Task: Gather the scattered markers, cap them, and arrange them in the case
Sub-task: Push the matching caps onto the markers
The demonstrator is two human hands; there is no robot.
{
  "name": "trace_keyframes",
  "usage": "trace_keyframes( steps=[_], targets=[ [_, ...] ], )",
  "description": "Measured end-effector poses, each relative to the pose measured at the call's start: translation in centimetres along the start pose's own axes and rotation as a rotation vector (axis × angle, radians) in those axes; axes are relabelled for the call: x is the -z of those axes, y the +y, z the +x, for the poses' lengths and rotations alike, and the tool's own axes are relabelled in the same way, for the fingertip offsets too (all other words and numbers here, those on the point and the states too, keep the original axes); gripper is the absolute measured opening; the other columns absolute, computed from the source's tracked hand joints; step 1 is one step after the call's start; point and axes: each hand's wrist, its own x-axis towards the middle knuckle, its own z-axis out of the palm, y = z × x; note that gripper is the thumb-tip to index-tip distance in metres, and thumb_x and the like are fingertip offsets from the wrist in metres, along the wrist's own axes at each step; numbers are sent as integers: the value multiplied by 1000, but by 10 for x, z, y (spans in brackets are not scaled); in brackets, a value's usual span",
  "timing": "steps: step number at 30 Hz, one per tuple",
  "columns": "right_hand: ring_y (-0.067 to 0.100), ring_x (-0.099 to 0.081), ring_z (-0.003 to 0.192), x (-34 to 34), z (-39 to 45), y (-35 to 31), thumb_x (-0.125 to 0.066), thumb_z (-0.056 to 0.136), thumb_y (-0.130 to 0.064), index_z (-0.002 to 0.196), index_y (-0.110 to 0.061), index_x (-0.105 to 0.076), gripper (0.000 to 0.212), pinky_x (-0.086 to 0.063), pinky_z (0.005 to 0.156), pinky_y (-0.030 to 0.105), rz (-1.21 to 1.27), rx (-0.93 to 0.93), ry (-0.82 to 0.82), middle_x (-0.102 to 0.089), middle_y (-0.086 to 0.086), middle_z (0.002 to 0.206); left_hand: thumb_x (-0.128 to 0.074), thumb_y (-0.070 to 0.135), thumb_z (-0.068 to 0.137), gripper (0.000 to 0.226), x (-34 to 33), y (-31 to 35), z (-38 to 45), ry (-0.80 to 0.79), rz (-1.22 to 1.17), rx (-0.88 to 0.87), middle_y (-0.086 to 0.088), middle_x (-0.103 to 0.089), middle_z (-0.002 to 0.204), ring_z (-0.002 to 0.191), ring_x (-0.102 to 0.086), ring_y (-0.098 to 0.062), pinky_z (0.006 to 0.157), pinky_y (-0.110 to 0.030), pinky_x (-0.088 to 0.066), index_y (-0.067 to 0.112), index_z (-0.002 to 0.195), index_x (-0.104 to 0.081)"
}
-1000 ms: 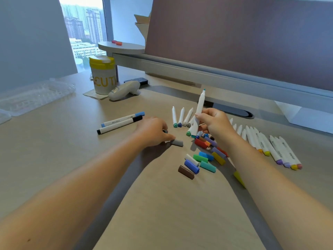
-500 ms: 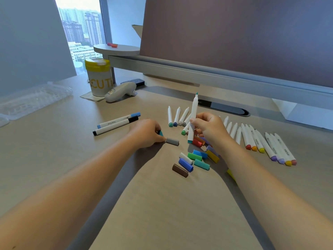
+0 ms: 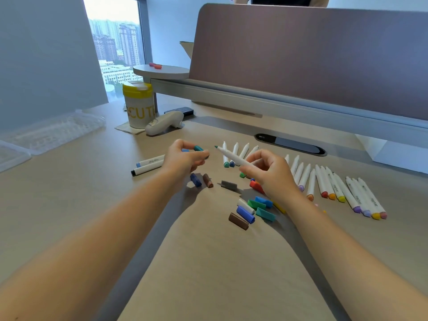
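Centre frame, head view: left hand (image 3: 185,158) pinches a teal cap (image 3: 198,148), mouth toward the marker (image 3: 234,157) gripped in the right hand (image 3: 269,174), tip aimed left for capping. Loose caps (image 3: 251,209) wait lower centre; clear case (image 3: 53,132) sits far left.

A white marker (image 3: 234,158) with a bare teal tip points left, toward a teal cap (image 3: 198,148) just apart from it. Loose coloured caps (image 3: 252,209) lie below; uncapped markers (image 3: 324,184) fan out right.
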Motion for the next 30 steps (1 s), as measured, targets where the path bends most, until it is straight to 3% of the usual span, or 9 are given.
trace_keyframes(
  steps=[4,9,17,22,24,27,30],
  targets=[
    [18,-55,71,-4,-2,-2,-64,83,-18,77,-29,-51,19,-53,70,34,-40,12,-18,-55,2,74,-60,15,87,12,6,1,-2,23,-83,25,-5,-61,82,71,-59,-12,70,-23,-48,16,82,-49],
    [10,-50,65,-11,-3,-6,-64,83,-15,87,-19,-54,11,-44,59,16,-84,43,-26,-50,-4,70,-60,17,87,12,6,2,-7,18,-114,45,-5,-62,76,66,-59,-12,68,-22,-49,13,81,-50],
    [8,-50,64,-27,-6,-12,-62,85,-16,85,-16,-52,10,-43,60,15,-119,55,20,-48,-7,70,-59,15,87,15,0,-1,-14,14,20,-70,-4,-60,77,65,-59,-9,51,-12,-49,14,78,-47],
    [5,-51,59,-36,-4,-14,-60,86,-15,85,-13,-50,10,-39,48,2,-94,29,73,-47,-10,69,-56,15,88,15,-3,3,-15,21,20,-102,-4,-58,81,68,-59,-9,61,-18,-49,17,80,-44],
    [5,-51,59,-40,-4,-15,-59,87,-14,86,-13,-50,9,-39,48,1,-84,40,86,-47,-9,69,-57,16,88,13,-4,4,-15,4,5,-90,-6,-59,85,68,-60,-10,64,-20,-50,15,91,-44],
    [6,-50,63,-44,-4,-18,-56,89,-15,88,-14,-50,6,-40,56,9,-46,57,74,-49,-5,72,-60,16,86,41,-8,3,-16,-47,-25,-66,-8,-60,93,70,-62,-12,68,-23,-51,14,119,-37],
    [5,-48,67,-44,-3,-22,-51,92,-20,89,-15,-51,6,-40,60,11,-25,78,7,-50,-7,72,-58,14,88,51,-8,2,-13,-43,-24,-54,-13,-59,104,71,-59,-12,68,-22,-49,15,132,-32]
  ],
)
